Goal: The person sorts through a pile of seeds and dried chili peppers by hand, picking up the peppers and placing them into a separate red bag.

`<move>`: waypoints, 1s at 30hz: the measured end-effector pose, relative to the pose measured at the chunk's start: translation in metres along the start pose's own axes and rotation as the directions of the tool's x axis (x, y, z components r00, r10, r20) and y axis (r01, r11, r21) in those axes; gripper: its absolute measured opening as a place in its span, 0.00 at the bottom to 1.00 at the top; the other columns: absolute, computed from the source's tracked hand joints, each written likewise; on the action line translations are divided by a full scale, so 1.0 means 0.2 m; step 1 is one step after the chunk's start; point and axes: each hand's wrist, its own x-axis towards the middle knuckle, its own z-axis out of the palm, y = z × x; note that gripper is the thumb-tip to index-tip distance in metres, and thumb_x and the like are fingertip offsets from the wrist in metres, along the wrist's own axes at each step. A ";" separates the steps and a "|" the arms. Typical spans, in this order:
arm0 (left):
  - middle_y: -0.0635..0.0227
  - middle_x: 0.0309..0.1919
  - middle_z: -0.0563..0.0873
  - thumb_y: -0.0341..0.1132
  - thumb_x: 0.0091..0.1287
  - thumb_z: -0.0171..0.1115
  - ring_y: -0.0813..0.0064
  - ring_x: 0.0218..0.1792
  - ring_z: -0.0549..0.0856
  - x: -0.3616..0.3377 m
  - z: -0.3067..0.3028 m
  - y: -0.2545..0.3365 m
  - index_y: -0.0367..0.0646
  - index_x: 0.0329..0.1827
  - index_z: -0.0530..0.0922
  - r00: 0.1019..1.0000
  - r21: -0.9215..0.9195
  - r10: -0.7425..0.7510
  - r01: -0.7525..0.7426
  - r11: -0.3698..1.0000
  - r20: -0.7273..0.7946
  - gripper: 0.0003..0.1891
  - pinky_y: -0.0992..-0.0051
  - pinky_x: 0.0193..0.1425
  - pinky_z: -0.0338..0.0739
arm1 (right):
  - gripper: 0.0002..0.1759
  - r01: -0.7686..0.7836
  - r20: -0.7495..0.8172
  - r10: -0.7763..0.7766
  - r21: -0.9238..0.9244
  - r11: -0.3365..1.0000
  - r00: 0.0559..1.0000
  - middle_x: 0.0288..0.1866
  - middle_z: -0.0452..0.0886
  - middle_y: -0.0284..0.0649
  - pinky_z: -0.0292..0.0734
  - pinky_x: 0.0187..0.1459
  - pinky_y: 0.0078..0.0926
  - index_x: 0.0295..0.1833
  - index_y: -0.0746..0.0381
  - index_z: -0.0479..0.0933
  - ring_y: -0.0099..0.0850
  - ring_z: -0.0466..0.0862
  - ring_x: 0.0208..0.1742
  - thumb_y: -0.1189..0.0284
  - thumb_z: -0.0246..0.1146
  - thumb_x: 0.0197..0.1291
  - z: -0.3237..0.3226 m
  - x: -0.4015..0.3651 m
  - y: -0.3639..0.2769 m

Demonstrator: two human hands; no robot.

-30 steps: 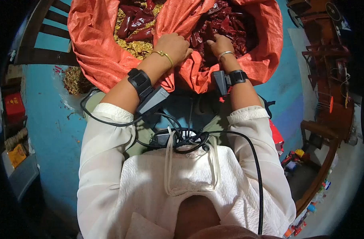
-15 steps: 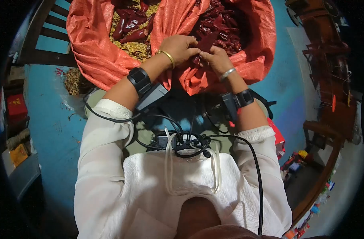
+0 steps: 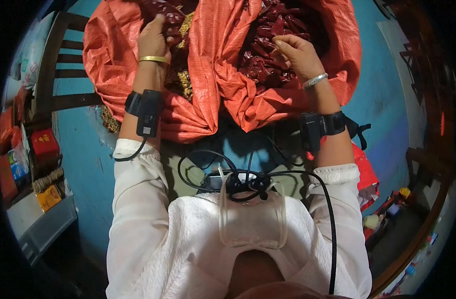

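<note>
My left hand [image 3: 154, 41] is over the left opening of the orange-red woven sack [image 3: 203, 55], fingers curled round a dark red dried chili pepper [image 3: 169, 15]. Part of that pepper lies behind the fingers. Beneath it are yellow seeds [image 3: 184, 82] and more dark red pieces. My right hand [image 3: 302, 56] hovers at the right opening, thumb and forefinger drawn together and the other fingers curled. Whatever sits between those fingertips is too small to make out. Glossy dried chilies [image 3: 260, 65] fill the sack just under this hand.
A slatted wooden chair [image 3: 63, 42] stands at the left on the blue floor [image 3: 91, 164]. Looped black cables [image 3: 208, 154] lie across my lap, and one runs past my right arm. At the right is a red bag [image 3: 366, 174]; boxes and packets sit at the far left.
My hands were together on a chili over the sack's middle. They have separated: the left has moved left and away from me to the seed side, the right slightly right.
</note>
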 end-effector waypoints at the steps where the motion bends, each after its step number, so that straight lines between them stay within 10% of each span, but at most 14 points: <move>1: 0.65 0.29 0.80 0.38 0.63 0.52 0.77 0.26 0.78 0.02 -0.01 -0.02 0.38 0.38 0.71 1.000 0.000 -0.004 0.004 1.000 0.010 0.11 0.83 0.25 0.72 | 0.09 0.016 -0.050 -0.018 -0.026 1.000 0.999 0.26 0.77 0.34 0.71 0.27 0.13 0.38 0.66 0.75 0.18 0.75 0.24 0.72 0.57 0.55 -0.02 0.01 0.00; 3: 0.57 0.33 0.79 0.42 0.65 0.47 0.71 0.29 0.80 0.04 -0.02 -0.04 0.33 0.45 0.66 0.987 -0.260 -0.103 0.068 0.963 -0.125 0.18 0.80 0.27 0.76 | 0.11 0.014 -0.077 -0.021 -0.085 0.996 0.997 0.27 0.79 0.37 0.74 0.30 0.21 0.40 0.64 0.76 0.26 0.79 0.27 0.69 0.58 0.54 -0.07 0.06 0.04; 5: 0.51 0.36 0.78 0.44 0.66 0.44 0.68 0.33 0.80 0.03 -0.02 -0.08 0.30 0.50 0.60 0.990 -0.269 -0.134 0.119 0.956 -0.038 0.22 0.79 0.30 0.77 | 0.13 0.153 -0.071 -0.424 -0.869 0.470 0.903 0.30 0.80 0.42 0.74 0.36 0.31 0.41 0.60 0.76 0.38 0.80 0.34 0.65 0.58 0.52 -0.11 0.08 0.09; 6: 0.52 0.36 0.78 0.44 0.66 0.45 0.68 0.33 0.80 -0.01 0.02 -0.08 0.29 0.50 0.61 0.990 -0.227 -0.131 0.140 0.964 0.055 0.23 0.79 0.30 0.77 | 0.15 -0.059 -0.156 -0.255 -0.935 0.350 0.954 0.36 0.79 0.44 0.72 0.43 0.38 0.40 0.58 0.76 0.44 0.77 0.42 0.61 0.58 0.50 -0.07 0.05 0.01; 9: 0.55 0.42 0.77 0.44 0.66 0.46 0.74 0.35 0.80 -0.11 0.14 -0.12 0.31 0.53 0.64 0.928 -0.031 -0.132 0.152 0.988 0.348 0.23 0.81 0.35 0.75 | 0.15 -0.070 -0.115 -0.258 -0.982 0.177 0.959 0.39 0.78 0.44 0.72 0.44 0.37 0.38 0.59 0.76 0.42 0.77 0.43 0.61 0.58 0.50 -0.07 0.09 0.09; 16: 0.66 0.38 0.78 0.37 0.63 0.52 0.83 0.38 0.77 -0.44 0.39 -0.35 0.35 0.53 0.69 0.639 0.311 -0.319 0.130 0.942 0.700 0.18 0.84 0.40 0.72 | 0.14 -0.006 -0.057 -0.396 -0.992 0.128 0.916 0.43 0.74 0.43 0.72 0.44 0.37 0.39 0.59 0.74 0.41 0.74 0.46 0.63 0.60 0.49 -0.02 0.16 0.20; 17: 0.65 0.40 0.78 0.36 0.62 0.52 0.81 0.40 0.76 -0.44 0.38 -0.40 0.35 0.54 0.68 0.604 0.389 -0.275 -0.064 0.919 0.748 0.20 0.81 0.44 0.71 | 0.14 0.057 -0.014 -0.499 -0.990 0.127 0.867 0.41 0.73 0.42 0.72 0.44 0.37 0.38 0.59 0.75 0.41 0.73 0.46 0.63 0.61 0.48 -0.01 0.17 0.21; 22: 0.58 0.36 0.78 0.43 0.59 0.53 0.70 0.37 0.77 -0.32 0.32 -0.47 0.33 0.52 0.69 0.842 0.578 -0.181 -0.177 0.797 0.507 0.24 0.76 0.45 0.70 | 0.13 0.097 0.028 -0.506 -0.989 0.109 0.862 0.42 0.72 0.42 0.71 0.45 0.36 0.36 0.59 0.75 0.41 0.72 0.46 0.64 0.61 0.47 0.07 0.20 0.20; 26: 0.67 0.33 0.77 0.38 0.59 0.53 0.79 0.34 0.74 -0.23 0.24 -0.45 0.33 0.47 0.71 0.805 0.474 -0.401 0.173 0.863 0.437 0.18 0.79 0.38 0.70 | 0.14 0.201 0.135 -0.522 -0.977 0.072 0.842 0.47 0.70 0.42 0.70 0.48 0.35 0.40 0.56 0.76 0.41 0.69 0.50 0.64 0.62 0.47 0.05 0.23 0.25; 30: 0.71 0.32 0.76 0.38 0.59 0.54 0.82 0.32 0.74 -0.24 0.23 -0.49 0.34 0.45 0.70 0.874 0.468 -0.273 0.060 0.882 0.401 0.17 0.81 0.36 0.69 | 0.16 0.160 0.125 -0.447 -0.986 0.041 0.886 0.51 0.68 0.42 0.69 0.51 0.35 0.44 0.55 0.76 0.41 0.68 0.52 0.65 0.62 0.47 0.03 0.25 0.29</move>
